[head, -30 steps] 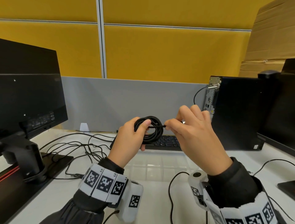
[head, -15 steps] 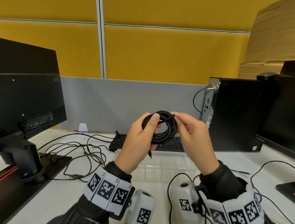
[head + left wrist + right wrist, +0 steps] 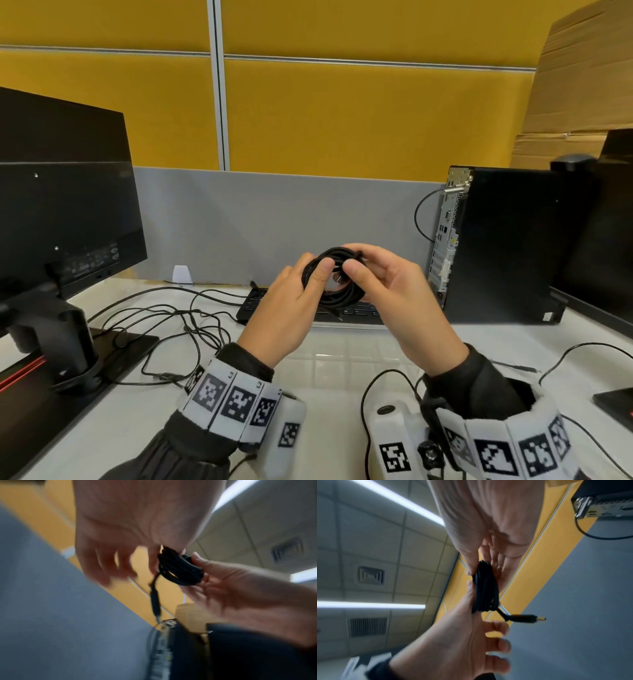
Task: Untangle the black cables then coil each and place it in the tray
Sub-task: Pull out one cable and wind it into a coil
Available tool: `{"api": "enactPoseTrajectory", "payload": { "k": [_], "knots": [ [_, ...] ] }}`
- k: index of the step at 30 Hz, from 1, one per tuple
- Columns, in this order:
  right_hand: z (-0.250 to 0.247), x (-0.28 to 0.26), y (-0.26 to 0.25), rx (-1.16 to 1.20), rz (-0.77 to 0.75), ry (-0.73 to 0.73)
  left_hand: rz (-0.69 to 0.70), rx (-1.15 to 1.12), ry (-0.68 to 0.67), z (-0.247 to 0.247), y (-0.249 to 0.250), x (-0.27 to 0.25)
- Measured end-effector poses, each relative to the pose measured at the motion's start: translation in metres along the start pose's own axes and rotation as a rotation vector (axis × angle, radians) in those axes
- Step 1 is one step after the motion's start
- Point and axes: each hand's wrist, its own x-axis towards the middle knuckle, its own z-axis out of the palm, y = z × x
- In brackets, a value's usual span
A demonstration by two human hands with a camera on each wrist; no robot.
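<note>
A coiled black cable (image 3: 337,294) is held in the air over the desk between both hands. My left hand (image 3: 317,274) grips its left side, thumb in front and fingers behind. My right hand (image 3: 356,263) pinches its upper right side. In the right wrist view the coil (image 3: 485,588) sits between both thumbs and the plug (image 3: 527,619) sticks out sideways. In the blurred left wrist view the coil (image 3: 180,570) shows with the plug end (image 3: 155,601) hanging down. A clear tray (image 3: 346,368) lies on the desk below the hands. More tangled black cables (image 3: 178,322) lie on the left.
A monitor on its stand (image 3: 65,219) fills the left. A keyboard (image 3: 253,305) lies behind the hands. A black PC tower (image 3: 503,246) stands at the right. Another loose black cable (image 3: 364,390) loops near the front edge, and a grey partition closes the back.
My right hand has gone from pinching the cable end beside the coil to holding the coil itself. Both hands have drawn closer together around the coil.
</note>
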Motion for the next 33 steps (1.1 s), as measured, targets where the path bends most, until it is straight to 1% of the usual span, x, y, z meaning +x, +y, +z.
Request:
{"api": "enactPoseTrajectory", "payload": {
  "k": [1, 2, 4, 5, 6, 11, 13, 14, 16, 17, 19, 20, 22, 24, 25, 27, 29, 31, 32, 33],
  "knots": [
    [0.004, 0.003, 0.006, -0.028, 0.000, 0.006, -0.076, 0.011, -0.046, -0.004, -0.005, 0.000],
    [0.008, 0.007, 0.011, -0.058, 0.007, 0.000, -0.153, -0.062, -0.085, -0.006, -0.007, 0.000],
    [0.016, 0.017, 0.021, -0.097, 0.036, -0.033, -0.277, -0.355, -0.115, -0.011, -0.008, 0.001],
    [0.019, 0.022, 0.025, -0.114, 0.053, -0.049, -0.303, -0.477, -0.101, -0.013, -0.009, 0.002],
    [0.022, 0.026, 0.028, -0.131, 0.066, -0.066, -0.308, -0.536, -0.078, -0.016, -0.012, 0.004],
    [0.041, 0.042, 0.033, -0.227, 0.053, -0.143, -0.277, -0.596, 0.018, -0.027, -0.028, 0.004],
    [0.048, 0.046, 0.033, -0.259, 0.082, -0.170, -0.269, -0.633, 0.058, -0.030, -0.035, 0.002],
    [0.051, 0.046, 0.033, -0.227, 0.124, -0.192, -0.262, -0.646, 0.076, -0.031, -0.038, 0.001],
    [0.058, 0.046, 0.033, -0.087, 0.214, -0.239, -0.258, -0.679, 0.115, -0.031, -0.045, -0.001],
    [0.061, 0.046, 0.035, -0.024, 0.241, -0.250, -0.262, -0.694, 0.135, -0.030, -0.049, -0.002],
    [0.066, 0.049, 0.041, 0.023, 0.269, -0.255, -0.280, -0.698, 0.160, -0.028, -0.056, -0.004],
    [0.069, 0.051, 0.045, 0.022, 0.283, -0.261, -0.295, -0.656, 0.158, -0.028, -0.059, -0.005],
    [0.071, 0.053, 0.056, 0.001, 0.315, -0.293, -0.323, -0.451, 0.101, -0.032, -0.065, -0.008],
    [0.071, 0.056, 0.068, -0.051, 0.366, -0.337, -0.327, -0.189, -0.025, -0.038, -0.072, -0.010],
    [0.070, 0.058, 0.074, -0.108, 0.391, -0.358, -0.335, -0.094, -0.078, -0.041, -0.078, -0.011],
    [0.071, 0.064, 0.085, -0.294, 0.418, -0.422, -0.400, -0.010, -0.115, -0.047, -0.089, -0.014],
    [0.073, 0.071, 0.095, -0.535, 0.423, -0.510, -0.455, -0.001, -0.137, -0.052, -0.099, -0.014],
    [0.078, 0.076, 0.099, -0.724, 0.426, -0.577, -0.461, 0.090, -0.228, -0.056, -0.104, -0.013],
    [0.082, 0.079, 0.098, -0.782, 0.427, -0.619, -0.456, 0.151, -0.258, -0.057, -0.105, -0.013],
    [0.086, 0.082, 0.097, -0.839, 0.422, -0.667, -0.451, 0.194, -0.258, -0.057, -0.106, -0.012]
  ]
}}
